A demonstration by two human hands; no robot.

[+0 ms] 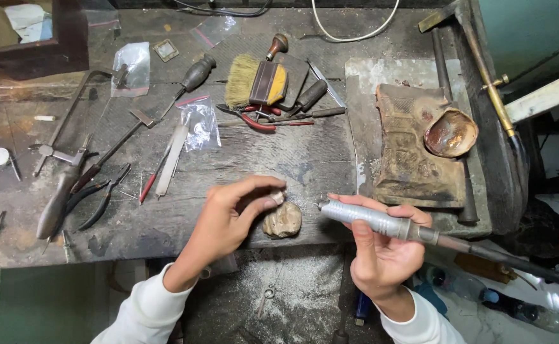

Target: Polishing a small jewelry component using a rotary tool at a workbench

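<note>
My left hand [232, 216] pinches a small pale piece [278, 197] between thumb and fingers, just above a worn wooden bench peg [283, 221] at the bench's front edge. My right hand [381, 251] grips a silver rotary handpiece [372, 220] like a pen. Its tip points left toward the small piece, a short gap apart. A dark flexible shaft [515, 261] runs from the handpiece off to the right.
On the worn bench [165, 223] lie a jeweller's saw frame [69, 124], pliers [98, 197], files, a bristle brush [254, 81], red-handled cutters [257, 121] and plastic bags. A charred block [407, 150] with a small dish [450, 132] sits right. Bottles lie on the floor.
</note>
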